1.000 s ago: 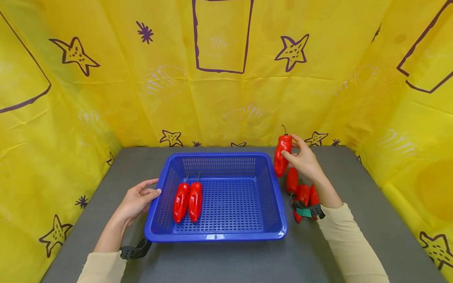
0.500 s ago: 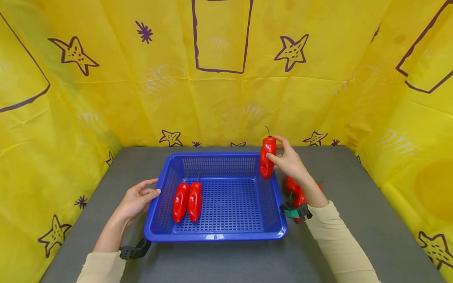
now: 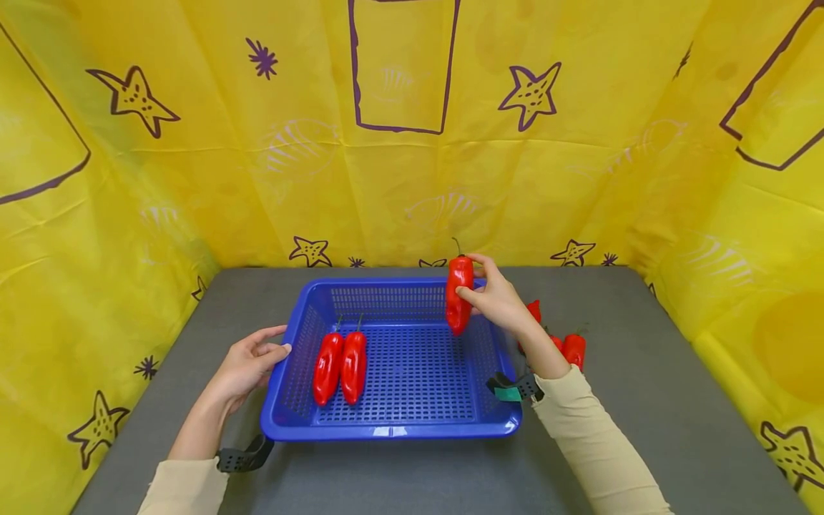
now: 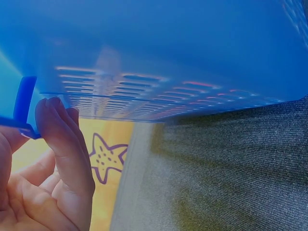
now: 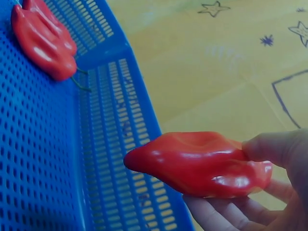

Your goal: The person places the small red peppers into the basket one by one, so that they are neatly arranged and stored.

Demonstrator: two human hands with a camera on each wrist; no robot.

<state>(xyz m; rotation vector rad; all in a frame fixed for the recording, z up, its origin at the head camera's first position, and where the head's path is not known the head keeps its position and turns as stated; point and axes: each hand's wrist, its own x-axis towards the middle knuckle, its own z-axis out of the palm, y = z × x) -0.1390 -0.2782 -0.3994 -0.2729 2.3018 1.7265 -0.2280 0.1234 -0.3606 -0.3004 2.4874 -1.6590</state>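
Pinched a red pepper [image 3: 459,293] between the thumb and fingers of the right hand [image 3: 498,297], just right of the head view's centre, stem toward the top, over the upper right of the blue basket [image 3: 389,431]; gripped that basket's rim at left of the frame with the left hand [image 3: 251,365], thumb on the rim, fingers bent close together; saw two peppers [image 3: 329,368] side by side in the basket's left half; saw loose peppers [image 3: 574,349] on the grey table [image 3: 386,479], right of centre, partly behind the right forearm.
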